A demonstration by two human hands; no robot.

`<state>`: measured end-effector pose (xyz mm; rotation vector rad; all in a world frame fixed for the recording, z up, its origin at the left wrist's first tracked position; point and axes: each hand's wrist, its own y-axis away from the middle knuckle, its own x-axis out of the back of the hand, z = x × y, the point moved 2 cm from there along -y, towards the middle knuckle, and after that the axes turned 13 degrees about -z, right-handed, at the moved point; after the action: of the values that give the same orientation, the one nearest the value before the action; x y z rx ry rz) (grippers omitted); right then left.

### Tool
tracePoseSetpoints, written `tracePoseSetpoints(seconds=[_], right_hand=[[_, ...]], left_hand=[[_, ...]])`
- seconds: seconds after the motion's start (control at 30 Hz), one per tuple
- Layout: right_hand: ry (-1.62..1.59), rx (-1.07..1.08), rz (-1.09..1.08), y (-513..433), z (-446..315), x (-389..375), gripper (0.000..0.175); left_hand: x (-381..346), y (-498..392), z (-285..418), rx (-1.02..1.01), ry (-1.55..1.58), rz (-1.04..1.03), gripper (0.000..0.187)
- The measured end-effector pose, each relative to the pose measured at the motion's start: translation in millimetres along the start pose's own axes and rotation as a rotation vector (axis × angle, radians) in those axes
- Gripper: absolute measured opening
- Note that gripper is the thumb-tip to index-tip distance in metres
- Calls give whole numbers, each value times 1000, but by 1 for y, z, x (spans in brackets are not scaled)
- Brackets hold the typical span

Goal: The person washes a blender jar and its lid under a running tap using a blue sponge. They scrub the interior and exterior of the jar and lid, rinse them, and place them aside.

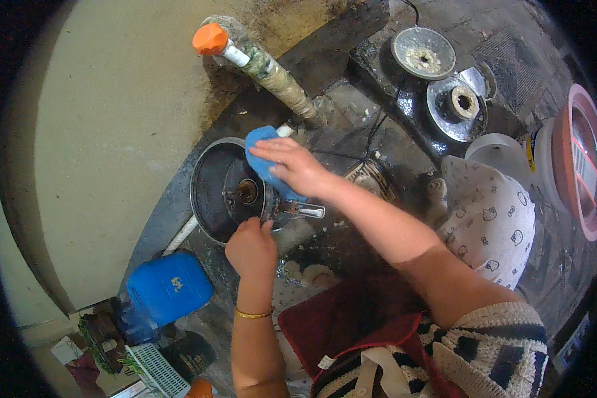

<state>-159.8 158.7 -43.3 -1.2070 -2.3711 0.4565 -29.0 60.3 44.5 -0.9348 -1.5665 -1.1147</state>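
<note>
A round dark metal bowl (pixel 214 184) with a bright rim and a rusty central hub (pixel 248 191) is in front of me, left of the middle. A metal bracket or spout (pixel 306 210) sticks out from its right side. My left hand (pixel 252 246), below a gold bangle, has its fingers curled on the bowl's lower rim; the fingertips are partly hidden. With my right hand (pixel 298 166) I press a blue cloth (pixel 259 142) against the bowl's upper right rim. The cloth hides part of that rim.
Past the bowl rises a wrapped pipe (pixel 288 89) with an orange cap (pixel 210 39). Grinder-like metal parts (pixel 457 104) with pale residue lie at upper right. A pink basin (pixel 569 164) and a patterned cloth-covered knee (pixel 487 219) are right; a blue jerrycan (pixel 171 286) is lower left.
</note>
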Motion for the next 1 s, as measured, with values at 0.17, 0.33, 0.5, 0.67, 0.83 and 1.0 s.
tracePoseSetpoints(seconds=[0.17,0.33,0.5,0.67,0.83,1.0], right_hand=[[114,-16,-138,-92,36,-5,30],[-4,-215,-293,-125,51,-18,30],[73,31,-49,-71,38,-6,28],[-166,0,36,11,-9,2,32],[-194,-213,-1,25,-24,-8,30],[-216,-131,24,1,-13,-3,26]], left_hand=[[2,0,2,18,-30,-27,21],[2,-1,2,51,-47,-49,22],[0,-1,3,39,-65,-33,23],[2,-2,4,31,-59,-17,23],[1,-4,2,44,-38,-44,23],[-2,-1,0,11,-9,-23,24]])
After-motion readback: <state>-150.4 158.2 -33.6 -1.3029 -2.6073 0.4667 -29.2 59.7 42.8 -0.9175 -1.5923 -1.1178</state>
